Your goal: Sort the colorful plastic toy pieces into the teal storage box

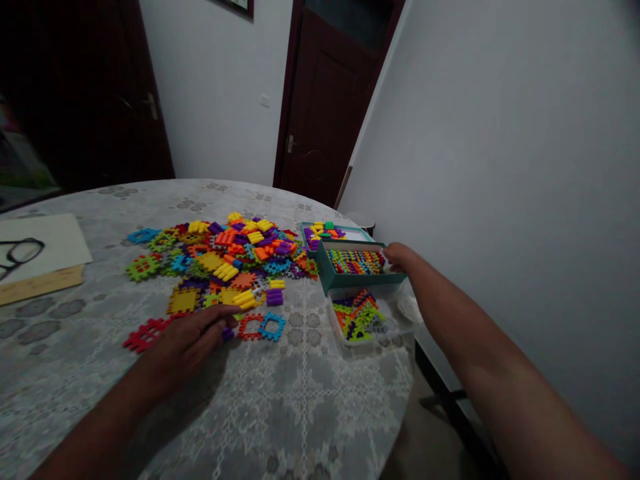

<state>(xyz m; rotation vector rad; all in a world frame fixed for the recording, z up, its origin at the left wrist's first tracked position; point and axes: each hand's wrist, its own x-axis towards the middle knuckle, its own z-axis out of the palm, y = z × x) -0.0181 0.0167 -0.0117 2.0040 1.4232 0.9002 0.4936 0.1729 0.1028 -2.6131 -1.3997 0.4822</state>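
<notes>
My left hand lies on the round table, fingers stretched toward a small purple piece at its fingertips. Just beyond lie a red square frame and a blue one. A big pile of coloured plastic building pieces spreads behind them. My right hand reaches out to the far right edge of a teal box filled with small coloured pegs; its fingers are curled at the box's rim.
A second teal box with pieces stands behind the first. A clear tray of flat pieces sits at the table's right edge. Paper with glasses and a wooden ruler lie left. Dark doors stand behind.
</notes>
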